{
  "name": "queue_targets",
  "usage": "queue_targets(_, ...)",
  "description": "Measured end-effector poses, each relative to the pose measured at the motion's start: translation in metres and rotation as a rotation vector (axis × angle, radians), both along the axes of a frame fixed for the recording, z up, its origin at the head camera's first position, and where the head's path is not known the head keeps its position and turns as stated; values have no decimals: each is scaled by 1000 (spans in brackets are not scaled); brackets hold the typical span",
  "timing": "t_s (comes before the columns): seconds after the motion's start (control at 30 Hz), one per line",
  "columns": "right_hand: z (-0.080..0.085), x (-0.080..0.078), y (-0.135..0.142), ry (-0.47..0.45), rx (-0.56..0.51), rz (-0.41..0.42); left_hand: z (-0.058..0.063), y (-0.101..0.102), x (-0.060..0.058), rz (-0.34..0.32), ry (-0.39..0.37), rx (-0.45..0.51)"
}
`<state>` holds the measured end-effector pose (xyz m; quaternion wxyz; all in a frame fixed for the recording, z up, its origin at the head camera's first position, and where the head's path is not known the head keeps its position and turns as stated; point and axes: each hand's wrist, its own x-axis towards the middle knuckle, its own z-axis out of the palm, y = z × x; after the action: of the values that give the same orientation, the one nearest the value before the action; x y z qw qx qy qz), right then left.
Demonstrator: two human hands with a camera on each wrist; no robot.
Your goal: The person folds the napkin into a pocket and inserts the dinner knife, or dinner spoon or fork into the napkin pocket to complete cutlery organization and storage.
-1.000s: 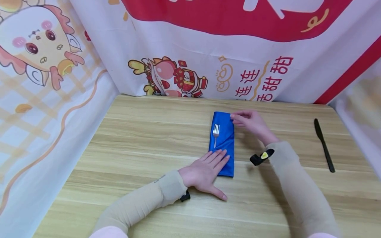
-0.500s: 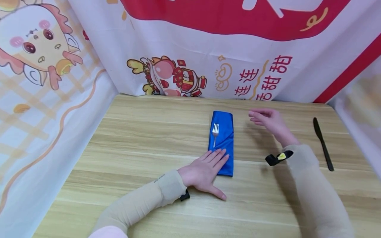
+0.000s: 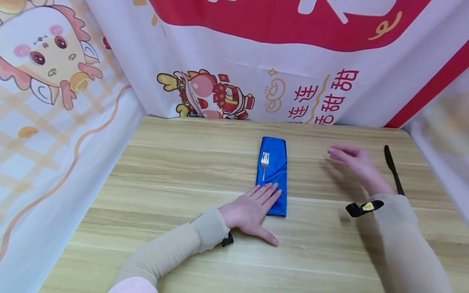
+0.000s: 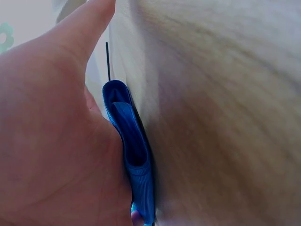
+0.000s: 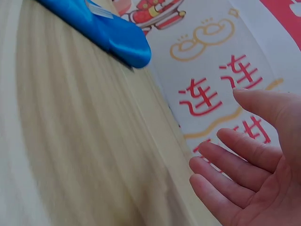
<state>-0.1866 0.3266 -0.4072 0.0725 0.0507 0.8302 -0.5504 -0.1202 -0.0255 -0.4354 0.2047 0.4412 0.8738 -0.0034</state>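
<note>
A folded blue napkin (image 3: 275, 148) lies lengthwise on the wooden table, with a silver fork (image 3: 265, 160) tucked into its diagonal fold so that the tines and part of the handle show. My left hand (image 3: 253, 211) rests flat with fingers spread over the napkin's near part. In the left wrist view the napkin's folded edge (image 4: 141, 183) shows layered beneath the palm. Over the table to the right, my right hand (image 3: 357, 165) hovers with relaxed fingers and holds nothing. Beyond it lies a black knife (image 3: 391, 162), its near end hidden behind the right wrist.
The wooden table (image 3: 176, 162) meets a white and red printed cloth (image 3: 227, 44) along its far edge. Another printed cloth (image 3: 55, 122) hangs on the left side. Black straps with small devices (image 3: 362, 208) sit on the sleeved wrists.
My right hand has left the napkin's upper right edge and moved rightward, towards the knife. The left hand, napkin and fork have stayed in place.
</note>
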Motion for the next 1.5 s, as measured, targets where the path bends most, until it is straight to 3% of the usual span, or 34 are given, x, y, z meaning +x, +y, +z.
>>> queue_targets(0.27,-6,19,24,-76,63,-50,2,0,0,0,7,9)
queue_targets(0.6,-10,40,44,-44,21,-115,7,-1,4,-21,10,36)
queue_targets(1.0,0,50,64,-23,2,-166,1,-1,-1,-13,8,29)
queue_targets(1.23,4,55,78,48,-157,-208,4,-2,1,-13,20,28)
queue_targets(1.37,2,55,89,71,-172,-237,5,-2,1,-11,16,33)
queue_targets(1.5,0,58,98,88,-112,-262,5,-2,2,-14,20,37)
